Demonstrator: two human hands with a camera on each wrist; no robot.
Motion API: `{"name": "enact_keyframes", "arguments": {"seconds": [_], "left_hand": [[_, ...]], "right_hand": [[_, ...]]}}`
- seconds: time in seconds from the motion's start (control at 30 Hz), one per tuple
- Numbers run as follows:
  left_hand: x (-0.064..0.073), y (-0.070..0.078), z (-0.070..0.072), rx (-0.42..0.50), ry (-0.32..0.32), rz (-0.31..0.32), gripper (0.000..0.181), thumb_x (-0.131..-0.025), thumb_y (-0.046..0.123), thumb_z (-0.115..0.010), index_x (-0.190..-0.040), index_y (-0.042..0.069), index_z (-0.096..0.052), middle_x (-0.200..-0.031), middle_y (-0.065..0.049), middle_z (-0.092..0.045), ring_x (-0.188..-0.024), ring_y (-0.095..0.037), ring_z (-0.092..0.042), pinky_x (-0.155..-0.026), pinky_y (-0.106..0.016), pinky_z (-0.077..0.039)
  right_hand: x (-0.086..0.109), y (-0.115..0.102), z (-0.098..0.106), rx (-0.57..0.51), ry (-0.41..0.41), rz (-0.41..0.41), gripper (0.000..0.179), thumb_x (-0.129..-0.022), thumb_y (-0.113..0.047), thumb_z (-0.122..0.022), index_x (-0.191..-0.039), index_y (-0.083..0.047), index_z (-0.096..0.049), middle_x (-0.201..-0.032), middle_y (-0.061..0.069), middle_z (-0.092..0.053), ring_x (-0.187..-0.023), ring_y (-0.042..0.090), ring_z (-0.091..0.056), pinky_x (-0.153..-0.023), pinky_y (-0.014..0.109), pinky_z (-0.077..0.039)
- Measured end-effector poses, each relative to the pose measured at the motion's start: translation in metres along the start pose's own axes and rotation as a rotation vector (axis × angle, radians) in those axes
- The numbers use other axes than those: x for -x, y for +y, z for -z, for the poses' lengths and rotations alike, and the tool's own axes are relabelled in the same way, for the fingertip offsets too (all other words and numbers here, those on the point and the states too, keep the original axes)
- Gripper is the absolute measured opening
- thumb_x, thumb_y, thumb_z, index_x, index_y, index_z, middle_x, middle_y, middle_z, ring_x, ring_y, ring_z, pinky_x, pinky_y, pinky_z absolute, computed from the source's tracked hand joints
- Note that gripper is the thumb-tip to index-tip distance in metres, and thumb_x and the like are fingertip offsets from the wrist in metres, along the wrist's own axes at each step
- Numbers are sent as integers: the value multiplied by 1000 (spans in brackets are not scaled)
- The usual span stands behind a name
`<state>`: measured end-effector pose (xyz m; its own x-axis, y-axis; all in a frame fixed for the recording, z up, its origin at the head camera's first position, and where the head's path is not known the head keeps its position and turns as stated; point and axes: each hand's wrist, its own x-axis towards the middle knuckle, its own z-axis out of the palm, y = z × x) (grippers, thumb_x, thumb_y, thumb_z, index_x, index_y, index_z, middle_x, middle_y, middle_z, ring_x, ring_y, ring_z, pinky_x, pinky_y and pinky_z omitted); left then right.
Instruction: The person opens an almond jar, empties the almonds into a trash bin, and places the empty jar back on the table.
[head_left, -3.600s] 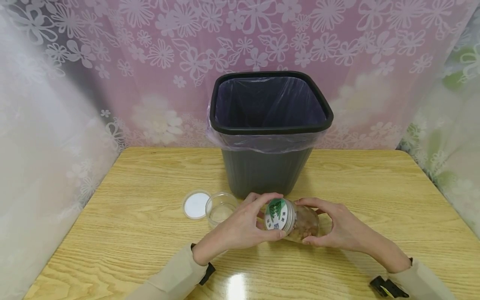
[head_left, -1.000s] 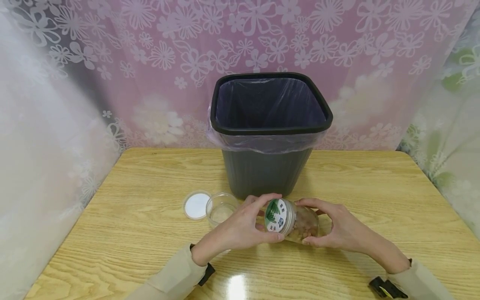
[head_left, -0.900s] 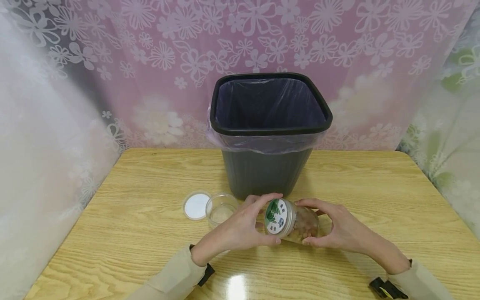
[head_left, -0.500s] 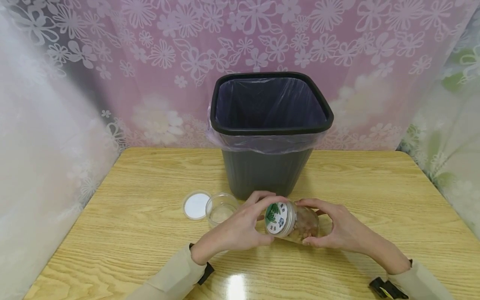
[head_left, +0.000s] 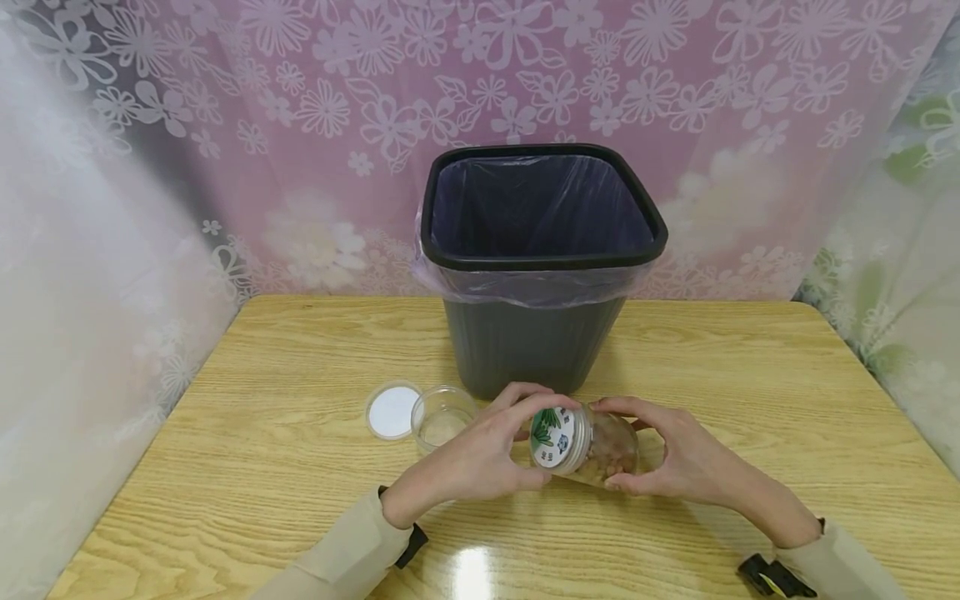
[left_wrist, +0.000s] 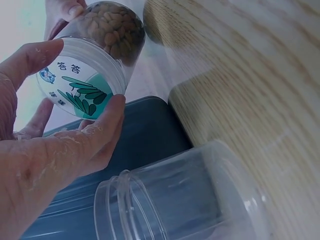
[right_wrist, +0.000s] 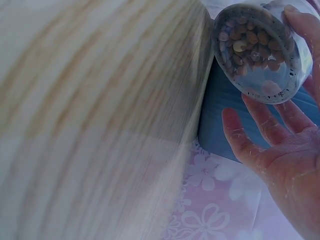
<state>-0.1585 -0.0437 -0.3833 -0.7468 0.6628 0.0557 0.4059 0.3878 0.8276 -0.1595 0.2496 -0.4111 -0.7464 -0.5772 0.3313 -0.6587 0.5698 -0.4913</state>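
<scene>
A clear jar [head_left: 611, 446] of brown, nut-like pieces is held tilted on its side in front of the bin, its capped end toward the left. My right hand [head_left: 686, 454] grips the jar's body near its base, with the thumb on the near side. My left hand [head_left: 491, 450] is at the lid [head_left: 552, 437], which has a white label with green leaves. In the left wrist view, fingertips [left_wrist: 117, 102] of that hand pinch the lid's edge from two sides. The brown pieces [right_wrist: 255, 45] show through the jar's bottom in the right wrist view.
A dark bin [head_left: 536, 342] with a thin purple liner stands behind the hands. An uncapped clear jar [head_left: 442, 417] is at the left, beside a round lid [head_left: 393, 411] with a white disc. All rest on a wooden table [head_left: 300, 358] before a pink floral curtain [head_left: 337, 150].
Compared with the oldest frame, the lid's label has turned. My left fingers have shifted round the rim, the upper ones to the right and the thumb to the left. My right hand keeps its place.
</scene>
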Motion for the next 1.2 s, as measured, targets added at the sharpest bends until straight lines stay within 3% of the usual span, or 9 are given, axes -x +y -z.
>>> {"name": "enact_keyframes", "arguments": {"seconds": [0.43,1.2], "left_hand": [[0,-2,-1,44,4,31,81,-85,13,-81,-150,44,-44,-149,0,-40,-129,-15,-52,-100,-29,-56],[0,1,-1,91,9,145,78,-88,30,-81,-152,48,-41,-147,-8,-42,-120,-18,-56,-90,-19,-56]], "right_hand": [[0,-1,0,-7,-5,-10,79,-71,-29,-95,-141,-25,-58,-131,-1,-69,-113,11,-67,-83,30,-59],[-2,-1,1,-15,-3,9,81,-70,-27,-96,-141,-24,-57,-131,-2,-69,-112,8,-66,-85,30,-59]]}}
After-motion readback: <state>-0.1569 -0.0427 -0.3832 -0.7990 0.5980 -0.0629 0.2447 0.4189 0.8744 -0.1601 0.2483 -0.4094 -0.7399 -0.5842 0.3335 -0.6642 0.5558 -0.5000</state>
